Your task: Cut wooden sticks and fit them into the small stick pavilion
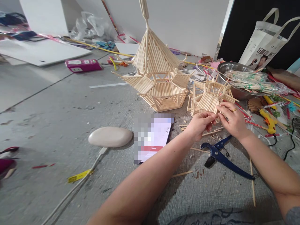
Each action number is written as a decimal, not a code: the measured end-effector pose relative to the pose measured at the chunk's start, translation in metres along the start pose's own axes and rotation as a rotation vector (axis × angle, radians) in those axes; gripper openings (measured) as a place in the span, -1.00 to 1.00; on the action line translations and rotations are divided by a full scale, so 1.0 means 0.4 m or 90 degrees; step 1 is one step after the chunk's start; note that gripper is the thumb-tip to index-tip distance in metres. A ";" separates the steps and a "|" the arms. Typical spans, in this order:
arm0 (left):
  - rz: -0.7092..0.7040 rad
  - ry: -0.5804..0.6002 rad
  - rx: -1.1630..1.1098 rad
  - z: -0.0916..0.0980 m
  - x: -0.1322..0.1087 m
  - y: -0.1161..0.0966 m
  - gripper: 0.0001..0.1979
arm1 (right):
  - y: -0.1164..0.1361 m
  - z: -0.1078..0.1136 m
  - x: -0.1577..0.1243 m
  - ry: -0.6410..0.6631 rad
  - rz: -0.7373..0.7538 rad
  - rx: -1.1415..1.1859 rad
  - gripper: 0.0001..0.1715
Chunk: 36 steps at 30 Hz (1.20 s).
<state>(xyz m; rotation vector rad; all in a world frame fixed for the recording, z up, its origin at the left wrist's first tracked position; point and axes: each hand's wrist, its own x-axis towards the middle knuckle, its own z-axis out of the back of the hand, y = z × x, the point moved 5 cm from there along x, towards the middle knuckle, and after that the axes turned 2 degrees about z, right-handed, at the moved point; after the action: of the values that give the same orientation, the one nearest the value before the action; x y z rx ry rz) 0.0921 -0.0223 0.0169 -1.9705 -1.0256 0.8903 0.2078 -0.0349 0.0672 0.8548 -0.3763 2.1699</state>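
Observation:
A small model (208, 101) built of thin wooden sticks stands on the floor right of centre, with a flat panel of sticks facing me. My left hand (203, 123) is closed in a pinch at the panel's lower right edge; what lies between its fingertips is too small to make out. From the right, my right hand (232, 120) grips the same edge, a ring on one finger. Both sets of fingertips almost meet. Behind and to the left rises a larger stick pavilion (161, 75) with a pointed roof. Blue cutting pliers (221, 156) lie just below my hands.
A phone (156, 134) and a pale oval device (110, 137) with a cable lie left of my arms. On the right are a yellow glue gun (269, 120), a metal bowl (222, 67) holding bagged sticks (255, 84), and a white bag (254, 43). Loose sticks litter the floor.

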 end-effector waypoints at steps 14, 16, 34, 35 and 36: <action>0.009 0.016 -0.024 0.003 0.001 0.003 -0.83 | 0.005 -0.001 -0.001 -0.002 -0.009 0.021 -0.64; -0.008 0.021 -0.018 0.001 0.000 0.006 -0.82 | 0.010 0.007 -0.004 -0.012 -0.011 0.031 -0.61; -0.150 0.024 0.263 -0.057 -0.084 0.015 -0.78 | 0.028 0.028 -0.082 0.001 -0.495 0.673 -0.87; -0.139 0.034 0.249 -0.060 -0.086 0.016 -0.78 | 0.028 0.029 -0.081 -0.004 -0.494 0.682 -0.87; -0.128 0.045 0.233 -0.063 -0.088 0.015 -0.76 | 0.028 0.031 -0.080 -0.010 -0.486 0.688 -0.87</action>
<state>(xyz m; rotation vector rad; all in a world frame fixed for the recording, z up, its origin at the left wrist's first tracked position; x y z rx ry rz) 0.0996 -0.0624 0.0326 -1.5539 -0.9263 0.8241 0.2206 -0.0662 0.0545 1.2786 1.0619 1.5148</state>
